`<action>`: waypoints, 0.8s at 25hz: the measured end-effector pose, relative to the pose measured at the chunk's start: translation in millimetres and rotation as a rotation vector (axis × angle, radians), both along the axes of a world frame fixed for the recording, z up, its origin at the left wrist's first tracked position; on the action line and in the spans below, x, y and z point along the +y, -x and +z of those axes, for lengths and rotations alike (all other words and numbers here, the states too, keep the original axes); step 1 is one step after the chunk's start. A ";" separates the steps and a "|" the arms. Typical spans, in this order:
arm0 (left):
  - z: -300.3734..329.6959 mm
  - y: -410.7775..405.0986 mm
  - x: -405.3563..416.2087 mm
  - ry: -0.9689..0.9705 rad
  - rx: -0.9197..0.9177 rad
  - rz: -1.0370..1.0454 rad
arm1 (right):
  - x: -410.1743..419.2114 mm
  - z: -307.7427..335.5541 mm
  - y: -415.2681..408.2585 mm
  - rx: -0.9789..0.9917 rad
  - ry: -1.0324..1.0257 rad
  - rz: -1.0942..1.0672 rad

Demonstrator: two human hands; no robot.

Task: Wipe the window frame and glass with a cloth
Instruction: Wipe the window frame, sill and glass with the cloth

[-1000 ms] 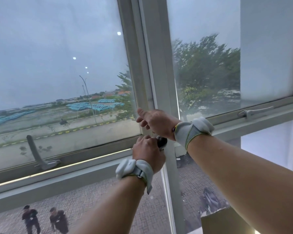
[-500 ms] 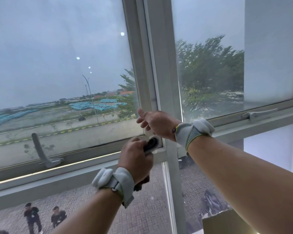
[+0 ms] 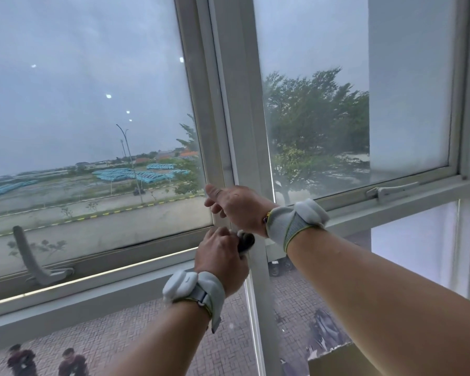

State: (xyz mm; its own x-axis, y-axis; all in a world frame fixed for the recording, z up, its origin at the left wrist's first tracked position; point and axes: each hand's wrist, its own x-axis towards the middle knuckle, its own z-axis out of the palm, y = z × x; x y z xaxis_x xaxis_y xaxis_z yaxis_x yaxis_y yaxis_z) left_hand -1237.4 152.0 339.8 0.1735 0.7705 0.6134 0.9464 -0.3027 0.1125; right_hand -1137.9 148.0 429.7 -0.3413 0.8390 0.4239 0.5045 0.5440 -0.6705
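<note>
The left hand (image 3: pixel 223 257) grips a dark cloth (image 3: pixel 245 241) against the window frame (image 3: pixel 242 131). Just above the cloth, the right hand (image 3: pixel 238 206) rests loose-fingered on that frame.

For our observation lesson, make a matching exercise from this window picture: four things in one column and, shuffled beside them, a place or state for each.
Things:
1. left hand
2. right hand
3. left window handle
4. right window handle

States:
A. lying flat along the sash
B. gripping a small dark object at the frame
C. standing up from the sash
D. fingers extended against the upright frame post

Pairs: 1-B, 2-D, 3-C, 4-A
</note>
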 end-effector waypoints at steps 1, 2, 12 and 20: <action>-0.9 1.7 -1.6 0.007 0.015 -0.010 | 0.4 -1.1 0.7 0.000 0.006 0.006; -0.1 3.7 -4.5 0.010 0.015 -0.033 | -0.6 -1.1 1.5 0.004 0.011 0.008; 12.8 29.7 -39.4 -0.065 -0.832 -0.018 | -34.7 -48.2 5.6 0.208 0.060 -0.141; 23.8 17.2 -65.8 0.309 -0.644 -0.392 | -20.2 -86.0 -23.7 0.620 0.210 -0.140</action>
